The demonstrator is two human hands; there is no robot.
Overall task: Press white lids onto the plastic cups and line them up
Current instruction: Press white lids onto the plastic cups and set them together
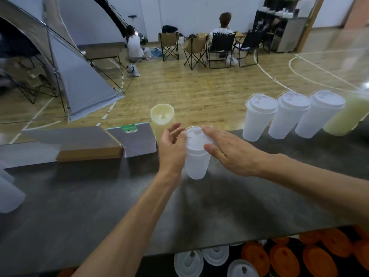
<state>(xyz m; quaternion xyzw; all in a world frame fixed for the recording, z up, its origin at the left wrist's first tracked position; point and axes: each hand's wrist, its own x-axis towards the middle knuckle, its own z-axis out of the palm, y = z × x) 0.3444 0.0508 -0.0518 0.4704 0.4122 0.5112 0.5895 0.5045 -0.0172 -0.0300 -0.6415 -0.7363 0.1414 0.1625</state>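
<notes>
A frosted plastic cup (196, 164) stands near the middle of the dark counter (219, 206) with a white lid (194, 139) on its rim. My left hand (171, 148) is against the cup's left side, fingers loosely spread. Pressing on the lid's right edge from above is my right hand (229, 150), its fingers straight. Three lidded cups (257, 118) (287, 116) (317, 116) stand in a row at the far right edge. A lidded cup of pale green drink (347, 116) ends that row.
A yellowish lidded cup (162, 118) stands behind my left hand. A flat cardboard box (79, 142) and a white scale (135, 138) lie at the left. Loose white lids (213, 256) and orange lids (311, 254) sit below the counter's near edge. More frosted cups (8, 192) lie far left.
</notes>
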